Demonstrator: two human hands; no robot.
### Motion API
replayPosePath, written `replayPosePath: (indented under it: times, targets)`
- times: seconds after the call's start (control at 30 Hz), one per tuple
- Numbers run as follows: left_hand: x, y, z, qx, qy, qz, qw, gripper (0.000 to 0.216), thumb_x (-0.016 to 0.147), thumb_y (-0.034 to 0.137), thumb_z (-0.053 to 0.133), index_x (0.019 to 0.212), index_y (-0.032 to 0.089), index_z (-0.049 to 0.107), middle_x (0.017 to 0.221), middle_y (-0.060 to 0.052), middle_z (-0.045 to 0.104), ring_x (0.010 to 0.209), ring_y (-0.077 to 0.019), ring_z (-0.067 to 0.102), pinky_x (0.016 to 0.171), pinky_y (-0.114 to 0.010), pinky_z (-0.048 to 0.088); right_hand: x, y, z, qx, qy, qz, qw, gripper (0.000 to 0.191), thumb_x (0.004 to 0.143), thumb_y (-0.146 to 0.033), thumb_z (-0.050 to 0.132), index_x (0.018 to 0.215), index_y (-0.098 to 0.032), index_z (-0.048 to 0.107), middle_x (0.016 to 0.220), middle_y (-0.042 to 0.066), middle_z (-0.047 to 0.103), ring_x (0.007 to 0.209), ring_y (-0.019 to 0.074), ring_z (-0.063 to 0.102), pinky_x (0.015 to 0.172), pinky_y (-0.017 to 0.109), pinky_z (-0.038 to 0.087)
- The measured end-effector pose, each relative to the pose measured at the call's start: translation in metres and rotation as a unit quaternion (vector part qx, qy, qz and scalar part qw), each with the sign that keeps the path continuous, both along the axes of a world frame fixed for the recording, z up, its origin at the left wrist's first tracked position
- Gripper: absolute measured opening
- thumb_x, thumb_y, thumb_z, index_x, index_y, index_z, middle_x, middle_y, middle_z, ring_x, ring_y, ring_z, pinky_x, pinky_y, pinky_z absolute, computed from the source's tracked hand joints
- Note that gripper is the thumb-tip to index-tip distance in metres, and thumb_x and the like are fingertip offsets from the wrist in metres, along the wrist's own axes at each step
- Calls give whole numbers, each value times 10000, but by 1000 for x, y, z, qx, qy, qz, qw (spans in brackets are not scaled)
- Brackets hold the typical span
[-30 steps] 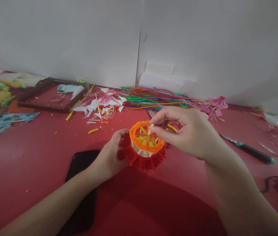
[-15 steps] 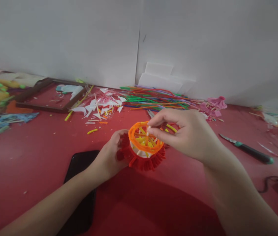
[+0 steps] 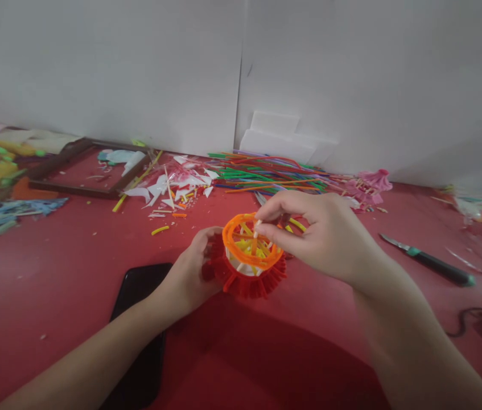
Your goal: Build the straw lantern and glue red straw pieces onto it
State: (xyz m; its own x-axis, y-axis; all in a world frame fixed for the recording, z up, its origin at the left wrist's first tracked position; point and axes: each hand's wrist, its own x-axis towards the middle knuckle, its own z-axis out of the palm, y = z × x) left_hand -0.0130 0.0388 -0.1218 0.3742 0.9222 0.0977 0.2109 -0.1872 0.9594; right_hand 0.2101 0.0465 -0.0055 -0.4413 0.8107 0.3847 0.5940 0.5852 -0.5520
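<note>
My left hand (image 3: pixel 200 267) is wrapped round the side of a small round craft basket (image 3: pixel 258 285), with its fingers partly hidden behind it. Red pipe-cleaner-like strips fan out around the basket's body, and an orange ring (image 3: pixel 229 245) forms its top, with yellow and orange strips crossing inside. Over that ring, my right hand (image 3: pixel 309 233) pinches a short pale stick (image 3: pixel 256 226) between thumb and forefinger. The stick's lower end is above the crossing strips; I cannot tell whether it touches them.
A black phone (image 3: pixel 138 341) lies under my left forearm. To the right rests a green-and-black-handled knife (image 3: pixel 437 265). Behind are a pile of coloured pipe cleaners (image 3: pixel 266 171), white scraps (image 3: pixel 155 188), a dark frame (image 3: pixel 74 187) and a pink ruffled piece (image 3: pixel 373 182).
Almost nothing differs. Both hands keep their hold on the basket and the stick, and the view has shifted very slightly.
</note>
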Motion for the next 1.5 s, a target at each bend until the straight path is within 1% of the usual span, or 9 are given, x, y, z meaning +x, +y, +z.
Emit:
replayPosePath:
  times: [0.2,0.53,0.73,1.0,1.07,1.17,1.27,1.37,1.5]
  targets:
    - [1,-1,1,3,-1,-1,1000,602,769,268,760,1262,224,417,1306,-124,602,1207,-284,628,902,-384,601,6,1,1,-15,39,-1,999,218,863,-217,673,1079,-241,673,963,0,761,855,154,710,720,268,559]
    - [0,0,-3,40,9,-1,999,627,770,294,771,1284,227,418,1311,-126,584,1194,-277,630,1001,-432,544,2,3,-1,2,8,4,1000,116,862,-179,665,909,-258,736,861,-20,757,754,143,705,686,266,554]
    - [2,1,-4,10,-19,-3,1000,626,757,291,782,1264,231,420,1302,-127,598,1169,-273,644,942,-411,571,0,1,0,17,-15,4,1000,124,852,-135,658,853,-241,723,799,-37,747,717,120,687,665,239,513]
    - [3,1,-3,11,-17,3,1000,609,743,285,784,1235,221,432,1283,-130,603,1135,-268,655,928,-409,575,-2,1,-1,33,-27,3,999,116,851,-134,649,846,-233,709,808,-42,743,740,110,679,676,229,488]
    - [2,0,-3,15,-22,-4,1000,615,750,291,783,1245,225,424,1279,-126,601,1138,-262,653,948,-412,568,-1,1,-2,30,-25,9,999,131,864,-137,631,892,-238,709,859,-36,752,776,117,689,713,236,504]
    - [1,0,-1,6,-13,-3,1000,642,751,308,783,1262,227,403,1280,-134,596,1141,-274,653,944,-440,574,2,0,-1,32,-4,3,999,244,863,-159,638,1088,-244,677,985,-7,757,841,139,696,769,264,535]
    - [0,0,-1,43,31,22,998,710,711,346,817,1267,220,395,1273,-153,599,1154,-313,645,980,-515,549,7,-1,0,47,18,-19,999,374,845,-150,645,1206,-247,626,1002,9,750,845,152,691,779,289,556]
    - [0,1,-3,94,50,37,994,796,679,379,846,1294,221,366,1298,-170,577,1181,-330,627,1026,-546,513,10,-2,1,60,27,-30,997,345,838,-112,612,1154,-246,650,1012,12,749,850,158,697,777,298,569]
    - [-1,3,-8,116,34,36,992,875,675,361,846,1345,225,300,1360,-189,520,1243,-337,589,1054,-545,493,6,-2,0,70,21,-32,997,284,833,-97,596,1065,-236,681,1038,13,759,883,166,709,789,296,568]
